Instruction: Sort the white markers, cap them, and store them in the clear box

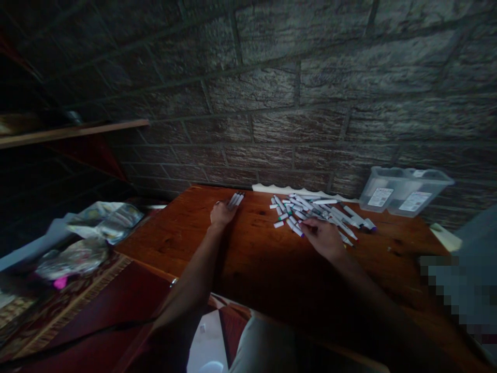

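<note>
My left hand (222, 213) rests on the wooden table, its fingers closed around a few white markers (236, 198) with dark tips that point toward the wall. To the right lies a loose pile of white markers (306, 203), some with green, red or purple ends. At the near edge of this pile is my right hand (321, 235), thumb and fingers pinched on what looks like a marker, mostly hidden by the fingers. A short white marker (278, 224) lies just left of the pile, and a purple-ended one (295, 228) sits beside my right fingertips.
Two joined clear plastic bins (406, 191) with labels stand at the back right of the table (248, 248). A wavy white strip (272, 189) runs along the brick wall behind. Plastic bags (104, 220) lie left of the table, below a shelf (77, 132).
</note>
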Tool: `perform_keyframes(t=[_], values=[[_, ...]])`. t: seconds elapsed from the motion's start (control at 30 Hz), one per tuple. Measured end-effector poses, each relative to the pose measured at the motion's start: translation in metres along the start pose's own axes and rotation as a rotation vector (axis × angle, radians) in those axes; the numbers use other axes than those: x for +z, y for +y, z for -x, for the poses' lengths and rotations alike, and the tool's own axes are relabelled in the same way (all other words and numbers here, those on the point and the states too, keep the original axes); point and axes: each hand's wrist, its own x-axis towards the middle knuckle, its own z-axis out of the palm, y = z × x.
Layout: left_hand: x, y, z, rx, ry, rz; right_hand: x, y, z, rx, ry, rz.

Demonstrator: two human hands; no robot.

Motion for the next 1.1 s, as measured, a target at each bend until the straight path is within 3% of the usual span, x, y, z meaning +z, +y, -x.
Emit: perform_keyframes(t=[0.6,0.87,1.1], values=[[0.003,0.004,0.000,-0.019,0.020,0.000,-0.005,0.005,-0.003,0.019,0.012,0.012],[0.005,0.003,-0.001,-0.063,0.055,0.011,-0.041,0.039,-0.020,0.178,0.195,0.159],[0.007,-0.003,-0.005,-0.087,0.066,0.028,-0.041,0.053,-0.021,0.167,0.158,0.308]])
